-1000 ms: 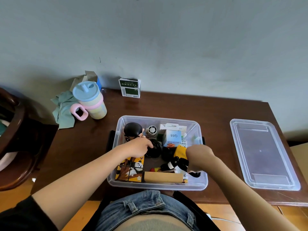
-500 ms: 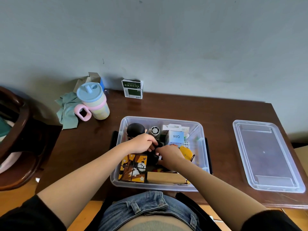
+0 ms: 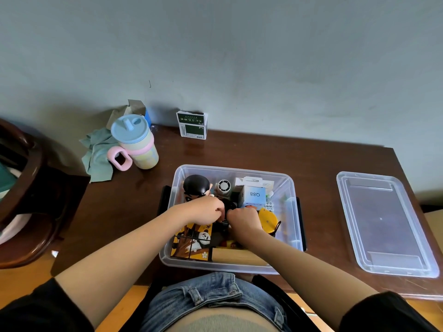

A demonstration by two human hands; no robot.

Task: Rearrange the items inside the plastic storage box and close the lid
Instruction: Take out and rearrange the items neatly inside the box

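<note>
Head view shows both hands brought together in the middle of the box point(image 3: 291, 213), where a second ago they were apart: the right hand point(image 3: 243, 220) was then raised over the near right corner with a black-and-white item gripped, and it has since been lowered and moved leftward until its knuckles lie just beside those of the left hand point(image 3: 206, 210). Both sets of fingers are curled downward onto a dark item point(image 3: 221, 224) between them; it seems to be gripped by both hands, though what it is cannot be told, since most of it is hidden. The left hand has hardly shifted and is kept just in front of the black-haired figure point(image 3: 196, 185).

Around the hands the contents are seen unchanged: the panda blocks point(image 3: 191, 243) in the near left corner, a tan block point(image 3: 236, 256) along the near wall, a yellow disc point(image 3: 268, 219) right of the right hand, the blue carton point(image 3: 254, 195) and a small fan point(image 3: 224, 186) toward the far wall.

The lid point(image 3: 383, 221) is left flat on the table point(image 3: 251, 154), well apart to the right of the box. The rearranging is therefore judged to be under way, with the carried item being tucked into the central gap; the closing step is not yet begun, and the lid would have to be fetched once the contents sit below the rim
</note>
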